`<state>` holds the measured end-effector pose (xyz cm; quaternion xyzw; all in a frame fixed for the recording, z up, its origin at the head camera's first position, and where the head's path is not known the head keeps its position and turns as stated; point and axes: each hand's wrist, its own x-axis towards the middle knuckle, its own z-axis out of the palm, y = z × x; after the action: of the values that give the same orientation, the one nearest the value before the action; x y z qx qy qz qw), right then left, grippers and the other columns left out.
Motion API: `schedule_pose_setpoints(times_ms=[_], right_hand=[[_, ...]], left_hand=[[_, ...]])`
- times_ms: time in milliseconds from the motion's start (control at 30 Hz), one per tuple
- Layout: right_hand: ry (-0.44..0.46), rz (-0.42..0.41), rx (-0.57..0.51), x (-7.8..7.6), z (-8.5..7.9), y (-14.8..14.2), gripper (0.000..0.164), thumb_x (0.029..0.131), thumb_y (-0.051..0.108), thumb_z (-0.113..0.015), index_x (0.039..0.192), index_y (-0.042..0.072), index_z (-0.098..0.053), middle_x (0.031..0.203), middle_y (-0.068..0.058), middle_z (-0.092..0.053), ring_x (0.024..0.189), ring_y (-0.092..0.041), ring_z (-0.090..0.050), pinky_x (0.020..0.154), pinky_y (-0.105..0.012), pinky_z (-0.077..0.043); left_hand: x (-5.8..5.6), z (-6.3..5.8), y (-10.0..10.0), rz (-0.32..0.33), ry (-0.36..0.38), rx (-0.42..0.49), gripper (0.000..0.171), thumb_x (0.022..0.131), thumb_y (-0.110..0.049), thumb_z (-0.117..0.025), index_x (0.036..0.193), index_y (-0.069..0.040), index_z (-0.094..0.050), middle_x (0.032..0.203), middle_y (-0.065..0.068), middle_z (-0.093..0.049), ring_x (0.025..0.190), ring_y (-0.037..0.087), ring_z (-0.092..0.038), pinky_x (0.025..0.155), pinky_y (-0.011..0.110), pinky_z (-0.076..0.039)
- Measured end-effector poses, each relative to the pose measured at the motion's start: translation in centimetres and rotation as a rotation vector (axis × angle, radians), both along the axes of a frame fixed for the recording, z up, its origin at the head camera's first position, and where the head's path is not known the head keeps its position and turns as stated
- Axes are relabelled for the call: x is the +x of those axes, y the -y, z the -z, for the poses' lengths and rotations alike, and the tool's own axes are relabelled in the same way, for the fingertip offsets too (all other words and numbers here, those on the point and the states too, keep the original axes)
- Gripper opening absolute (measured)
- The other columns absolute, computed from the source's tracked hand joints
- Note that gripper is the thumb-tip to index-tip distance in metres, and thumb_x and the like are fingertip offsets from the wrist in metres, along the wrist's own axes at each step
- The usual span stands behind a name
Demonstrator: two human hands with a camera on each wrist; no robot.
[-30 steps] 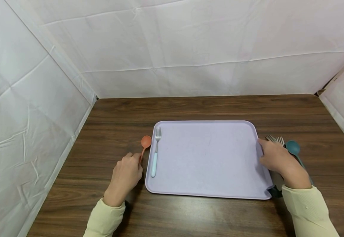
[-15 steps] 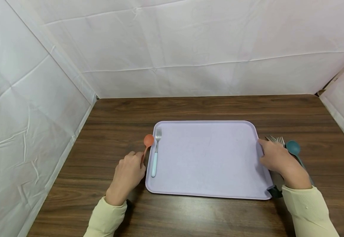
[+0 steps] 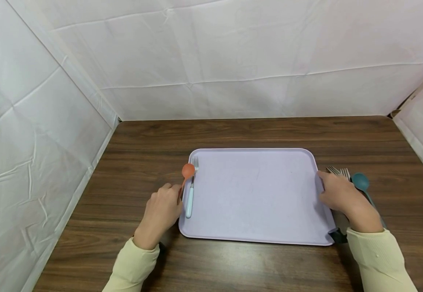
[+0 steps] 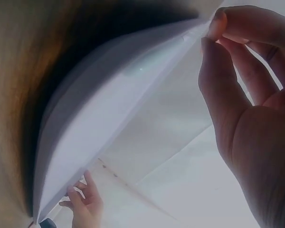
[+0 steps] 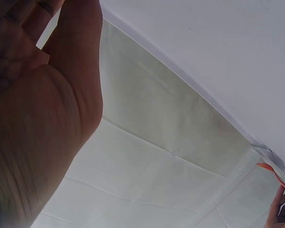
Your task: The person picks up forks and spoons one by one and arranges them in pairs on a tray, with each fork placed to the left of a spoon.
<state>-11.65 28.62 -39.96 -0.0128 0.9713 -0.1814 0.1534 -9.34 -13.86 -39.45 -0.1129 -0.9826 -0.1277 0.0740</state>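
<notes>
An orange spoon is pinched by its handle in my left hand. Its bowl overlaps the left rim of the lilac tray, close beside a fork with a pale blue handle that lies on the tray. The left wrist view shows thumb and fingertip meeting at the tray's edge, the spoon itself hardly visible there. My right hand holds the tray's right rim; in the right wrist view its fingertips run out of the frame at the top.
Outside the tray on the right, partly under my right hand, lie forks and a teal spoon. Something small and black sits by the right wrist. White sheets stand around the brown wooden table.
My left hand has carried the orange spoon rightwards, from the table beside the tray to over its left rim. The right hand, the tray and the fork have stayed put.
</notes>
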Motion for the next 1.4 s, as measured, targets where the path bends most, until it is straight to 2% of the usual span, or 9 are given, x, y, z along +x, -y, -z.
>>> schedule_pose_setpoints(times_ms=[300,533,733,967,1133,1400], right_hand=[[-0.015,-0.01,0.009,-0.1,0.0,0.0,0.062,0.072,-0.005,-0.057,0.128,-0.02,-0.035,0.119,-0.044,-0.04,0.079,-0.036,-0.053,0.052,-0.035,-0.044],[-0.03,-0.02,0.017,-0.1,0.0,-0.1,0.062,0.071,-0.004,-0.057,0.127,-0.02,-0.036,0.117,-0.044,-0.043,0.08,-0.036,-0.054,0.053,-0.037,-0.045],[-0.031,-0.02,0.019,-0.1,0.0,0.0,0.061,0.072,-0.004,-0.056,0.127,-0.02,-0.037,0.118,-0.043,-0.043,0.082,-0.037,-0.054,0.055,-0.038,-0.046],[-0.024,-0.018,0.015,-0.1,-0.1,0.0,0.061,0.072,-0.004,-0.056,0.127,-0.02,-0.036,0.118,-0.043,-0.042,0.083,-0.038,-0.054,0.056,-0.039,-0.046],[-0.012,-0.011,0.008,-0.1,-0.1,0.0,0.062,0.072,-0.004,-0.057,0.128,-0.02,-0.035,0.119,-0.044,-0.041,0.08,-0.036,-0.054,0.054,-0.037,-0.046],[-0.017,-0.017,0.007,-0.1,-0.2,0.0,0.062,0.072,-0.004,-0.057,0.128,-0.021,-0.035,0.118,-0.044,-0.042,0.079,-0.036,-0.054,0.053,-0.036,-0.045]], left_hand=[[-0.2,0.1,-0.6,0.041,-0.036,-0.019,0.014,0.079,-0.003,-0.063,0.093,-0.003,-0.068,0.075,0.01,-0.057,0.055,0.027,-0.056,0.043,0.039,-0.044],[-0.4,0.1,-0.7,0.063,-0.06,-0.027,0.005,0.08,-0.003,-0.062,0.084,-0.002,-0.066,0.071,0.009,-0.053,0.05,0.028,-0.054,0.04,0.039,-0.042],[-0.4,-0.1,-1.1,0.055,-0.039,-0.037,0.006,0.083,-0.006,-0.061,0.079,-0.004,-0.065,0.068,0.007,-0.051,0.049,0.028,-0.052,0.037,0.038,-0.039],[-0.7,-0.3,-1.6,0.049,0.008,-0.096,0.009,0.08,-0.007,-0.061,0.085,-0.008,-0.069,0.071,0.005,-0.053,0.053,0.031,-0.056,0.038,0.041,-0.04],[-0.8,-0.3,-1.9,0.058,0.008,-0.113,0.013,0.079,-0.006,-0.061,0.088,-0.008,-0.07,0.07,0.005,-0.053,0.054,0.032,-0.056,0.038,0.042,-0.041],[-1.0,0.0,-2.3,0.074,-0.017,-0.104,0.009,0.074,-0.003,-0.06,0.075,-0.008,-0.066,0.063,0.005,-0.047,0.049,0.031,-0.053,0.036,0.04,-0.038]])
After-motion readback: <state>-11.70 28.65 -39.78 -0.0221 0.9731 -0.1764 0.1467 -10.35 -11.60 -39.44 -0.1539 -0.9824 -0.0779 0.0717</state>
